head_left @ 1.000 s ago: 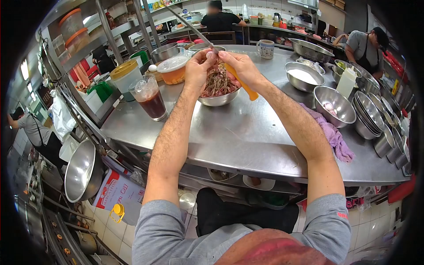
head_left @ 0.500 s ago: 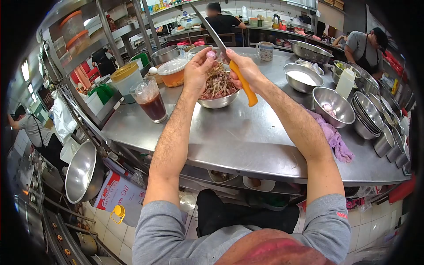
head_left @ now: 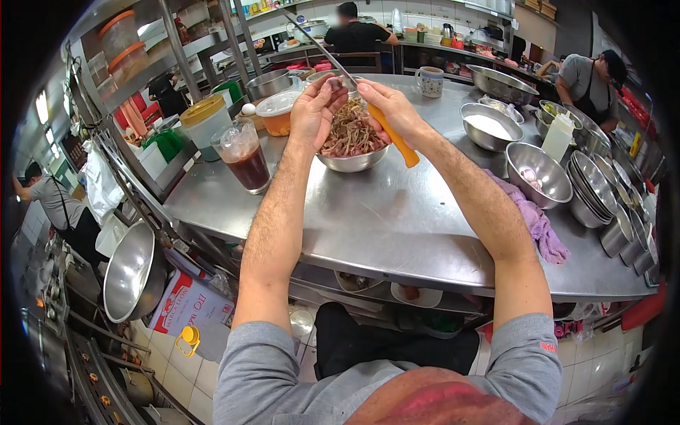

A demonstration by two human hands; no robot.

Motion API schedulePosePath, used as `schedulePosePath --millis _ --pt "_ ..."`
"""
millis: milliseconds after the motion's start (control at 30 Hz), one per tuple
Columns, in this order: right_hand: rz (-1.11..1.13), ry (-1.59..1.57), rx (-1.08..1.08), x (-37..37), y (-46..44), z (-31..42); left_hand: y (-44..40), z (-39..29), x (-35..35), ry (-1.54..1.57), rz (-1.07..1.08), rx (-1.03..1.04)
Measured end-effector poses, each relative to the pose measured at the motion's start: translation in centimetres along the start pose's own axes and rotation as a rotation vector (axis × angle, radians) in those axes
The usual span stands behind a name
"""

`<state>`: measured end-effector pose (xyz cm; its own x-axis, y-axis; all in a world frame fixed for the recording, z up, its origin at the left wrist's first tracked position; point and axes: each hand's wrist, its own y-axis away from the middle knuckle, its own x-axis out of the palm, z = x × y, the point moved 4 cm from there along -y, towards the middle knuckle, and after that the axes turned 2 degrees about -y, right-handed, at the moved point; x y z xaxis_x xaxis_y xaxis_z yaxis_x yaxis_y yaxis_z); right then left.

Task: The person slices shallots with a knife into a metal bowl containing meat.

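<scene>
My left hand [head_left: 316,113] is closed on a small round purplish shallot [head_left: 335,83], pinched at its fingertips and partly covered by them. My right hand [head_left: 391,110] grips the yellow handle of a knife [head_left: 397,138]. Its long blade points up and to the left, with the part nearest the handle beside the shallot. Below both hands stands a steel bowl [head_left: 352,164] heaped with stringy brown and reddish peelings [head_left: 352,134]. To the right, another steel bowl [head_left: 549,195] has a few pale pink peeled shallots [head_left: 530,177] in it.
A plastic cup of dark iced drink [head_left: 244,159] stands left of my left forearm, near a lidded tub [head_left: 276,117]. On the right are a purple cloth [head_left: 535,223], a bowl of white contents [head_left: 489,129], stacked bowls [head_left: 588,188] and a mug [head_left: 429,83]. Other people work farther off.
The knife blade has tilted further left and lower. My left fingers have shifted around the shallot, which now shows a darker side. My view has moved slightly.
</scene>
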<state>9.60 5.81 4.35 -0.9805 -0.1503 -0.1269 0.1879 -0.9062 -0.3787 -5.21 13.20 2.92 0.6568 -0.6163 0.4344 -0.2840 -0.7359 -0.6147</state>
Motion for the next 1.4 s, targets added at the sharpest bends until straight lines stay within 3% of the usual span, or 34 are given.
schedulePosePath --millis 267,433,567,667,733,767,833,867,933,1033,1167,1400 --pt "0.028 0.275 -0.125 0.8 0.3 0.5 0.5 0.0 1.1 -0.065 -0.025 0.012" --pt "-0.083 0.615 -0.415 0.7 0.1 0.7 0.5 0.1 1.3 -0.080 -0.006 0.003" --pt "-0.097 0.633 -0.418 0.5 0.1 0.9 0.7 0.2 1.7 -0.066 -0.047 -0.005" --pt "-0.036 0.640 -0.225 0.4 0.1 0.6 0.7 0.0 2.0 -0.060 -0.017 0.010" --pt "-0.135 0.664 -0.512 -0.1 -0.3 0.2 0.7 0.2 1.9 -0.073 -0.023 0.022" --pt "-0.137 0.663 -0.512 0.0 -0.1 0.5 0.6 0.3 1.8 -0.083 -0.027 0.036" --pt "-0.057 0.374 -0.348 0.1 0.0 0.7 0.4 0.4 1.5 -0.106 0.000 0.035" --pt "-0.056 0.374 -0.349 0.0 0.1 0.9 0.4 0.2 1.5 -0.129 0.026 0.035" --pt "0.078 0.032 -0.051 0.0 -0.1 0.1 0.4 0.2 1.5 -0.133 0.029 0.049" --pt "-0.010 -0.198 0.065 0.5 0.0 -0.2 0.4 0.2 1.7 -0.149 0.034 0.066" --pt "-0.050 -0.257 0.090 -0.1 0.1 -0.1 0.5 -0.2 1.9 -0.159 0.049 0.094" --pt "-0.089 -0.027 0.076 -1.1 -0.2 -0.5 0.5 0.2 1.6 -0.064 0.079 0.033"
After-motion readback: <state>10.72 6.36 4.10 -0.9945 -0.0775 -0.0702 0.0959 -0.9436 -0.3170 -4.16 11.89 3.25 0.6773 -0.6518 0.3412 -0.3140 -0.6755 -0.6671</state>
